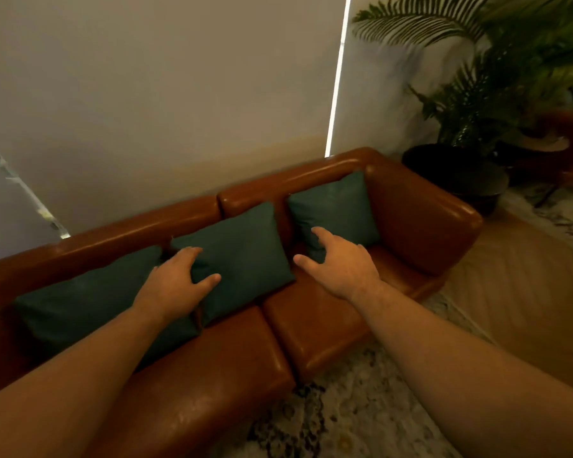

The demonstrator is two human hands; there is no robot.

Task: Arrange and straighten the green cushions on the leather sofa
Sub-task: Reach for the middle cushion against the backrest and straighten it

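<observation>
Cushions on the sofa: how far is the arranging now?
Done: all three stand in a row against the sofa back. In hand: left hand grips the middle cushion, which overlaps the left cushion; right hand, open, reaches toward the right cushion. Left: probably separating and squaring the overlapping pair.

the sofa's left end is cut off; the plant is blurred.
</observation>
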